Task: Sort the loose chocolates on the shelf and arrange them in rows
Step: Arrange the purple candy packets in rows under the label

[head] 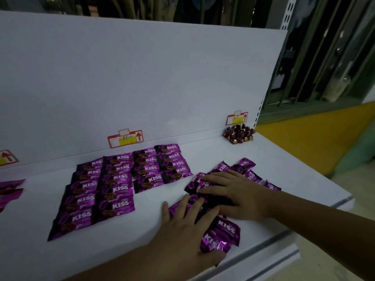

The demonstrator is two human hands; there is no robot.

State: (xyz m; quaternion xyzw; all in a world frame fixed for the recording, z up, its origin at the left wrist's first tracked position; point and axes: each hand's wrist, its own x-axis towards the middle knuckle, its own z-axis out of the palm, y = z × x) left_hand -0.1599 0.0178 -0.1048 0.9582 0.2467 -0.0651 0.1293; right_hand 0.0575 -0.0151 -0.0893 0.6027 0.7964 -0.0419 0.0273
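Purple KISS chocolate packets (113, 187) lie in neat overlapping rows on the white shelf (121, 236). To their right sits a loose heap of the same purple packets (225, 234). My left hand (182, 226) lies flat on the near part of the heap, fingers straight, thumb beside the lowest packets. My right hand (233, 193) presses flat on the heap's far part, fingers spread and pointing left. Several packets are hidden under both hands.
A pile of small dark red wrapped candies (239, 133) sits at the back right corner. Price tags (125, 138) hang on the white back panel. More purple packets (10, 189) show at the left edge. The shelf's front edge (269, 246) runs near my arms.
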